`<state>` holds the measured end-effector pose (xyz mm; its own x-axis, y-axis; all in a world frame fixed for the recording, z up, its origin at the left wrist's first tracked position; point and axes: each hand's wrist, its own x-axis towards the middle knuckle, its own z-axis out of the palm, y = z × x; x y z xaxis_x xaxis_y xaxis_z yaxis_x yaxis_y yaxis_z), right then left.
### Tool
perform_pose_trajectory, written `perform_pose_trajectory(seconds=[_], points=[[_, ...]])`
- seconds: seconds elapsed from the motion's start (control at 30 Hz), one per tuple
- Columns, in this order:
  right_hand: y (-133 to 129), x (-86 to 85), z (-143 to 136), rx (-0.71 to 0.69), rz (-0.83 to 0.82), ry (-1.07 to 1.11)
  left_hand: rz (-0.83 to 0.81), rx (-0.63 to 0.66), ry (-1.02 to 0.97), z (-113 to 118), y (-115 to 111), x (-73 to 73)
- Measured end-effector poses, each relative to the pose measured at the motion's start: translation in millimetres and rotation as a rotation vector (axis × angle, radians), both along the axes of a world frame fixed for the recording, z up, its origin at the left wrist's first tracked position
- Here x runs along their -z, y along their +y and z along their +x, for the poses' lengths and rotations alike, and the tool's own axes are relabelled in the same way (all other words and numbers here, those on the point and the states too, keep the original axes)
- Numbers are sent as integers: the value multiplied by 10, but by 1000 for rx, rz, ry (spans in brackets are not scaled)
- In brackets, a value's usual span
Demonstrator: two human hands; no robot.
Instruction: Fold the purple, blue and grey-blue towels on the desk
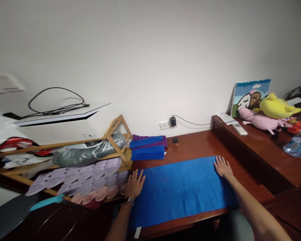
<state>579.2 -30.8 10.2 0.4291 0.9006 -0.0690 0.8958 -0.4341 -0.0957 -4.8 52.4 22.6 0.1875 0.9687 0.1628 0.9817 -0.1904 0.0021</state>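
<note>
We find the rectangular bright blue cloth (183,189) spread over the reddish-brown wooden surface (195,144), its near left corner, with a white tag, reaching the front edge. Our left hand (134,184) rests on the cloth's left edge, fingers spread wide, gripping nothing. Our right hand (223,166) lies flat at its far right corner, fingers likewise spread, gripping nothing. Behind the cloth, near the wall, we record a stack of folded blue and purple cloths (148,148). A black plug-in adapter (173,121) sits in the wall socket. On the raised ledge at right lies a white remote control (239,129).
</note>
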Motion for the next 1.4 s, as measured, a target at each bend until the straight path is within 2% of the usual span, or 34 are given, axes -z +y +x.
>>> perform_pose_trajectory(seconds=[0.07, 0.1, 0.17, 0.23, 0.27, 0.33, 0.4, 0.47, 0.63, 0.77, 0.9, 1.07, 1.17, 1.27, 1.4], points=[[-131, -69, -312, -54, 127, -28, 71, 53, -58, -13, -245, -33], [-244, -68, -512, -123, 205, -26, 104, 58, -92, -66, -419, -3], [-545, 4, -967, -329, 322, 36, 140, 17, -155, -249, -843, 154], [-880, 124, -1411, -532, 347, 141, 151, -94, -200, -480, -1302, 393], [-1031, 177, -1596, -596, 347, 179, 126, -97, -219, -585, -1515, 510], [-1257, 236, -1849, -660, 328, 225, 93, -130, -268, -719, -1849, 679], [-1365, 223, -1951, -665, 295, 240, 98, -186, -309, -726, -2020, 715], [-1383, 168, -1953, -662, 258, 251, 137, -224, -367, -635, -2027, 630], [-1372, 62, -1775, -650, 267, 263, 179, -249, -702, -389, -1753, 280], [-1464, 128, -1435, -524, 324, 218, 167, -317, -812, -443, -1686, 195], [-1584, 340, -1092, -391, 354, 171, 8, -394, -812, -633, -1732, 178], [-1648, 518, -986, -376, 385, 134, -130, -429, -766, -766, -1772, 58], [-1686, 517, -930, -384, 377, 143, -111, -412, -690, -767, -1819, 29], [-1771, 513, -766, -373, 387, 155, -31, -358, -617, -783, -1905, 79], [-1828, 457, -573, -274, 465, 163, 99, -266, -422, -761, -1967, 136]])
